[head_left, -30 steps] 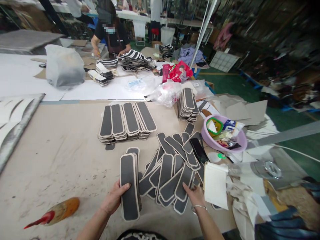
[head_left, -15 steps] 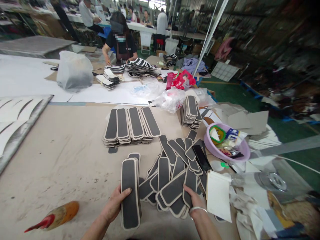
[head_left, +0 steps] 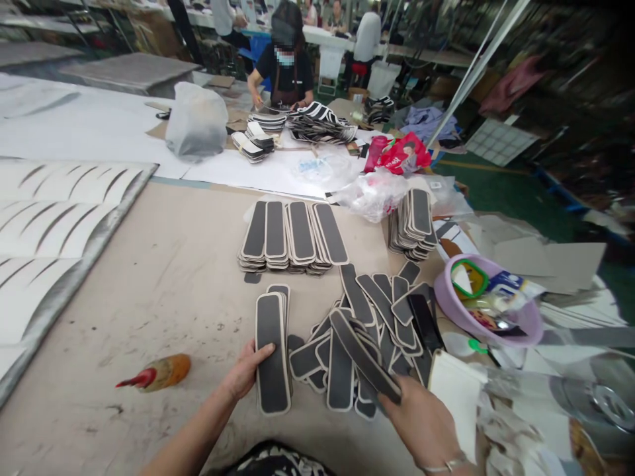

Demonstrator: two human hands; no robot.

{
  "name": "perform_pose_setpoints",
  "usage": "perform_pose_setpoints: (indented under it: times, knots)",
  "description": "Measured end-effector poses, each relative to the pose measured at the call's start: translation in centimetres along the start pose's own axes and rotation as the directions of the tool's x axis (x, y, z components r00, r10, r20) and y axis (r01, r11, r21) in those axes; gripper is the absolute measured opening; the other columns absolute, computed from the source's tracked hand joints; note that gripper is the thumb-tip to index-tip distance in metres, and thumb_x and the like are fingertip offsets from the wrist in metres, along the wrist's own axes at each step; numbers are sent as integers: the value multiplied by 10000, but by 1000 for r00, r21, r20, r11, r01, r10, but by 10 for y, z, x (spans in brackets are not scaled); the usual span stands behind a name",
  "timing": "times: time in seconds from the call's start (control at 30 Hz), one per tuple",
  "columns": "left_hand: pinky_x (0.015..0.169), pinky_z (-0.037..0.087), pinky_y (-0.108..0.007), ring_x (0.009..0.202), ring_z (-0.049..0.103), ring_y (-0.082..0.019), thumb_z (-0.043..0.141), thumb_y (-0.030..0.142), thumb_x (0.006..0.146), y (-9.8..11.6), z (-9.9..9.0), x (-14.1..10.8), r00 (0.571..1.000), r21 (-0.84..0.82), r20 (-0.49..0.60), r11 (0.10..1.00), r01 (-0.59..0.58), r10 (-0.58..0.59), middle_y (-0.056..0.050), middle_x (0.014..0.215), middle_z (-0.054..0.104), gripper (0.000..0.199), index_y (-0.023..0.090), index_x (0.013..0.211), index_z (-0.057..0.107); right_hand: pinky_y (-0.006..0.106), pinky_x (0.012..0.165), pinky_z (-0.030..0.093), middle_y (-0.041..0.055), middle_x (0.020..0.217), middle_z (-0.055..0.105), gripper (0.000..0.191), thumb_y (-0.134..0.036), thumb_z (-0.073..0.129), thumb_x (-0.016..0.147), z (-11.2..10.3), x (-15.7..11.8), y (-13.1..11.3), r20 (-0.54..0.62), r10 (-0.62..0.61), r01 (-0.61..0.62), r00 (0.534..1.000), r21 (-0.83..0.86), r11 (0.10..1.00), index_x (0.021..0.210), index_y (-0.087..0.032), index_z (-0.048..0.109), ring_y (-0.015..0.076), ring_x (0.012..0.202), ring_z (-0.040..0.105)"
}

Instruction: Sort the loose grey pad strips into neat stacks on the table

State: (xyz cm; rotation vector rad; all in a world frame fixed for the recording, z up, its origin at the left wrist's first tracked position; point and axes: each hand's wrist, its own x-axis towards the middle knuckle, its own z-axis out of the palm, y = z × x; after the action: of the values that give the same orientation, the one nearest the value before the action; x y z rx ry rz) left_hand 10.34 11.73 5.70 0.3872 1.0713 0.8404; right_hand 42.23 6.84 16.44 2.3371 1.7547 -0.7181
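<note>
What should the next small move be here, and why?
Probably carry the tilted strips in the right hand across to the neater stack: the left hand grips that stack's edge, while those strips look raised over the loose pile.

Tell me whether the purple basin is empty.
Not empty: the basin holds a green-rimmed tub and a blue-and-white packet, among other things.

Green flr [head_left: 501, 201], yellow line [head_left: 489, 167]; white tbl [head_left: 317, 33] at back; grey tbl [head_left: 133, 70] upper L
</note>
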Motion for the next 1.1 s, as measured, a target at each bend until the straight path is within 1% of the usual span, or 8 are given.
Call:
perform_pose_setpoints:
  times: [0.1,0.27,0.47,0.63,0.7,0.77,1.0,1.1]
  knots:
    - [651,541,-307,684,654,-179,700,290,716,-2,-1,-4,1000,-10,-11,1000,-17,17,-89,895,699,385,143,1038,548,361,755,438,98,891,678,201,-241,582,713,32,19,-19,-31,-133,124,991,-190,974,891,-208,670,298,910,602]
    - [669,540,-307,699,643,-166,694,279,725,-6,-7,-10,999,-46,-36,998,-37,36,-87,898,691,381,139,1045,542,339,743,449,122,992,659,403,-162,520,740,86,38,-26,-37,-164,158,986,-116,981,1138,-167,584,275,896,623]
    - [687,536,-332,724,646,-183,710,283,709,-8,-8,-8,999,-34,-38,999,-40,39,-82,912,684,414,148,1059,534,354,709,489,90,899,710,307,-294,596,724,65,31,-14,64,-82,59,995,305,951,1011,-184,619,289,846,660]
    - [729,522,-341,777,650,-211,751,305,661,-3,5,-1,994,13,-31,994,-105,106,-105,943,680,516,128,1092,529,374,810,507,106,969,712,442,-389,748,596,44,31,-44,218,-186,-109,958,878,467,953,-152,642,284,901,656]
    - [772,512,-354,824,650,-224,758,304,654,0,14,1,992,4,-8,992,-127,128,-112,987,676,549,128,1120,526,386,829,504,103,1011,701,459,-354,746,608,49,36,-70,185,-332,-108,925,966,235,1000,-148,626,268,907,654]
    - [830,493,-371,894,644,-242,751,319,664,3,23,1,992,-32,18,991,-127,128,-118,1049,668,558,139,1144,530,395,822,508,99,1007,701,479,-311,748,604,59,43,-99,155,-391,-102,907,983,152,1031,-149,604,258,891,656]
    - [952,426,-409,1068,587,-284,526,606,763,-3,30,-2,1000,-192,26,981,10,-5,-146,1114,651,612,137,1154,581,487,1003,374,165,1211,553,789,-325,763,520,95,53,-152,-161,-179,237,971,761,603,1219,-129,456,338,1143,508]
    - [956,424,-409,1056,585,-298,744,429,638,5,30,-8,990,-43,23,989,-140,141,-129,1118,652,607,136,1144,581,465,1026,364,177,1351,433,1045,-350,750,560,98,50,-158,-153,-297,299,943,782,547,1408,-141,177,311,1216,459]
